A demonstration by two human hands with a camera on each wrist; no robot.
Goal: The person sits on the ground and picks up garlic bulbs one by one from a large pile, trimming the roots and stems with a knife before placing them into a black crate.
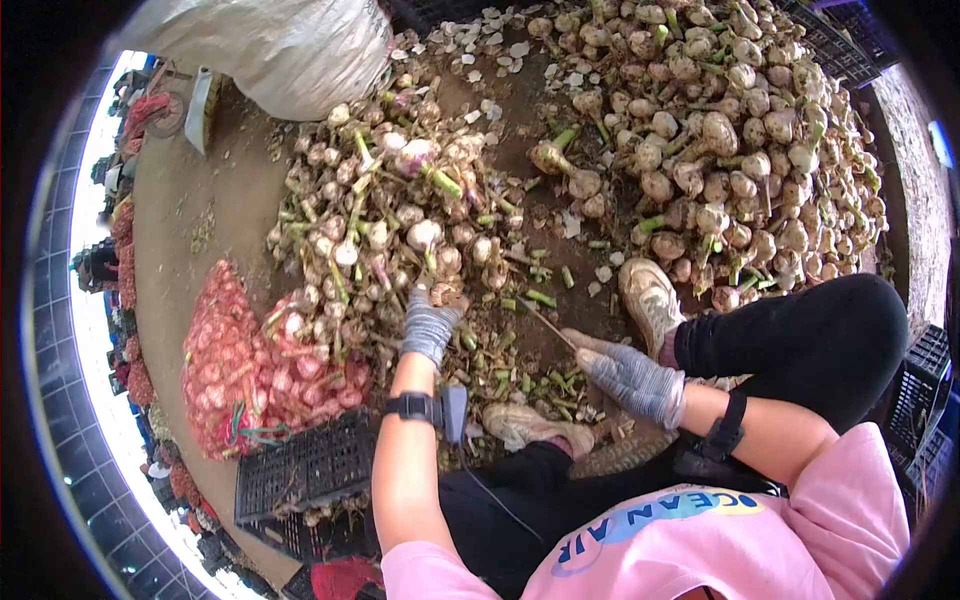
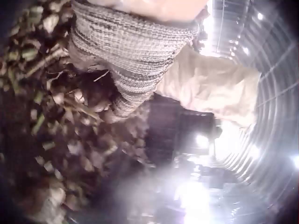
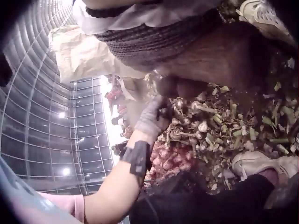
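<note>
The gloved left hand (image 1: 430, 325) grips a garlic bulb (image 1: 447, 296) at the near edge of the left garlic heap (image 1: 380, 220), while the right hand (image 1: 630, 378) holds a thin knife (image 1: 548, 324) over the littered ground strip (image 1: 520, 350) between heaps, its fingers partly hidden.

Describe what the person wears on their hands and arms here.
Both the left hand and right hand wear grey knit gloves. Each wrist carries a black strap; the left wrist camera trails a thin black cable. Short pink sleeves leave the forearms bare.
</note>
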